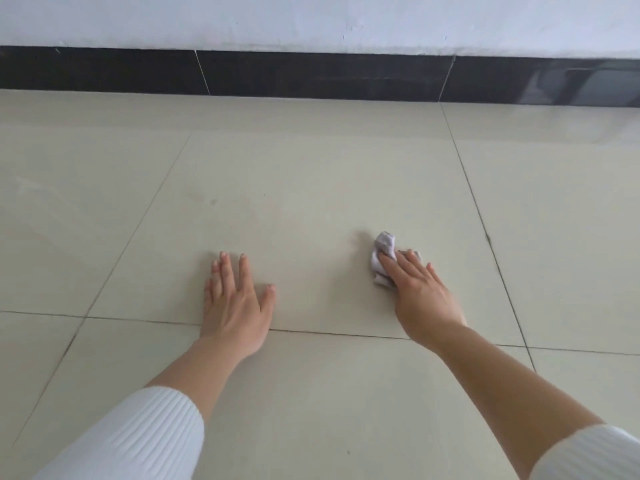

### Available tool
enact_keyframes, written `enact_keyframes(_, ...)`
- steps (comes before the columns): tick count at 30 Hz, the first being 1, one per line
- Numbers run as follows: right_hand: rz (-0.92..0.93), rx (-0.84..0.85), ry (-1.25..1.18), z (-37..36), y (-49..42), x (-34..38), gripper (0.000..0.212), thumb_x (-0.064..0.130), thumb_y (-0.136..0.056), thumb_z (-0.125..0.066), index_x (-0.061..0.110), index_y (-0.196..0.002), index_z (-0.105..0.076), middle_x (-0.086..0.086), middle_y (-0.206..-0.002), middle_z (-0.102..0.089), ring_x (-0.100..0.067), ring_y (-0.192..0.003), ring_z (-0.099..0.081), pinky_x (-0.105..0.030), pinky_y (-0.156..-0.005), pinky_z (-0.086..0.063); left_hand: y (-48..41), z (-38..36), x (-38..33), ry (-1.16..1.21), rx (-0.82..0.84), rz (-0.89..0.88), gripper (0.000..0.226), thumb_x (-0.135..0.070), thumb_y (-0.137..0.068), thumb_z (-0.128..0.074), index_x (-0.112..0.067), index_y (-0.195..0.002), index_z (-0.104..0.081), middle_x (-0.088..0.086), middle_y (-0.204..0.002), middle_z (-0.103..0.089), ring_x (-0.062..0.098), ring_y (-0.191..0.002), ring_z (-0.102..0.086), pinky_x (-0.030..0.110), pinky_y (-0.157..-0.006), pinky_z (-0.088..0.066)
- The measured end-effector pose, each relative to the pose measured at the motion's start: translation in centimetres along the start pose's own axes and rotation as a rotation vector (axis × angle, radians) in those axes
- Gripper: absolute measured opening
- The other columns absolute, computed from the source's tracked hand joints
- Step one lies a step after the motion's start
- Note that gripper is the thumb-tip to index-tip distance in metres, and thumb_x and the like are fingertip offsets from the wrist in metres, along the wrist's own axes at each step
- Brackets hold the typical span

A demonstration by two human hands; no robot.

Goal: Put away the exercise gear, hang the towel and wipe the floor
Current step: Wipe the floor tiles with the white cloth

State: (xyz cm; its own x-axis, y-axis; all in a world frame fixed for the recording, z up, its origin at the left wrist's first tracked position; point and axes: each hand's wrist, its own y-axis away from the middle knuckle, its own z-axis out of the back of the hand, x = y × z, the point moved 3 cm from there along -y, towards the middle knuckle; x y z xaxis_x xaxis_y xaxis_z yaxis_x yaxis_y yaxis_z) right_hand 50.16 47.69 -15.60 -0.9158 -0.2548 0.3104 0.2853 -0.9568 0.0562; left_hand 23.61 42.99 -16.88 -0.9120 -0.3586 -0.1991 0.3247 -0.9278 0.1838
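Note:
A small crumpled pale grey cloth [383, 249] lies on the beige tiled floor [294, 202]. My right hand [420, 292] presses down on the cloth with straight fingers, covering its near part. My left hand [235, 299] rests flat on the floor to the left, fingers spread, holding nothing. Both forearms reach forward out of white ribbed sleeves.
A black skirting band [311, 74] runs along the foot of a white wall [311, 19] at the far side. Dark grout lines cross the tiles, and a small dark speck [213, 201] marks the tile ahead of my left hand.

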Motion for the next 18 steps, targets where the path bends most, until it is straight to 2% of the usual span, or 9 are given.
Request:
enact_keyframes(2,-0.098,0.001,0.012,0.4,-1.8,-1.4,0.073,0.001,-0.09,-0.032,0.033,-0.153,-0.012,0.009,-0.158,-0.018,-0.018,-0.148,-0.005,-0.033,-0.119,-0.003,-2.2,-0.1,-0.6,0.068,-0.017,0.102,0.081,-0.059,-0.095,-0.025,-0.012,-0.153,0.006,0.019,-0.158,0.014,0.029,-0.147,0.013,0.042,-0.119,0.004)
enact_keyframes(5,-0.199,-0.019,0.0,0.7,-4.6,-3.1,0.074,0.0,-0.088,-0.031,0.031,-0.153,-0.011,0.006,-0.158,-0.017,-0.022,-0.148,-0.005,-0.035,-0.119,-0.006,-3.3,-0.6,-1.1,0.081,-0.188,0.15,0.085,-0.064,-0.09,-0.031,-0.012,-0.153,-0.009,0.022,-0.159,0.0,0.031,-0.147,0.003,0.043,-0.118,-0.003)
enact_keyframes(8,-0.324,-0.091,-0.013,1.0,-8.0,-4.9,0.067,0.001,-0.086,-0.033,0.027,-0.147,-0.026,0.001,-0.152,-0.031,-0.025,-0.143,-0.016,-0.042,-0.117,-0.017,-3.2,-1.0,-0.9,0.074,-0.279,0.155,0.082,-0.063,-0.088,-0.038,-0.015,-0.151,-0.021,0.019,-0.158,-0.012,0.03,-0.147,-0.007,0.043,-0.117,-0.012)
enact_keyframes(12,-0.41,-0.193,-0.07,0.6,-12.5,-4.5,0.057,0.002,-0.083,-0.035,0.021,-0.136,-0.043,-0.001,-0.144,-0.042,-0.027,-0.137,-0.025,-0.043,-0.115,-0.018,-3.3,-1.3,-0.8,0.061,-0.291,0.166,0.082,-0.066,-0.085,-0.031,-0.016,-0.149,-0.025,0.018,-0.158,-0.017,0.029,-0.146,-0.011,0.045,-0.114,-0.017)
enact_keyframes(14,-0.302,-0.201,-0.093,-0.3,-14.5,-1.7,0.052,0.003,-0.083,-0.039,0.022,-0.13,-0.049,-0.001,-0.14,-0.047,-0.026,-0.133,-0.029,-0.041,-0.113,-0.021,-3.2,-1.3,-0.8,0.066,-0.28,0.176,0.086,-0.068,-0.08,-0.027,-0.016,-0.149,-0.028,0.018,-0.157,-0.02,0.029,-0.146,-0.013,0.045,-0.113,-0.02)
enact_keyframes(18,0.217,-0.045,-0.27,-2.2,-15.1,6.8,0.042,0.011,-0.088,-0.042,0.026,-0.124,-0.06,0.008,-0.133,-0.054,-0.019,-0.128,-0.037,-0.031,-0.109,-0.022,-3.1,-1.1,-0.8,0.058,-0.252,0.196,0.086,-0.068,-0.079,-0.027,-0.017,-0.148,-0.03,0.017,-0.156,-0.023,0.029,-0.145,-0.017,0.047,-0.109,-0.025)
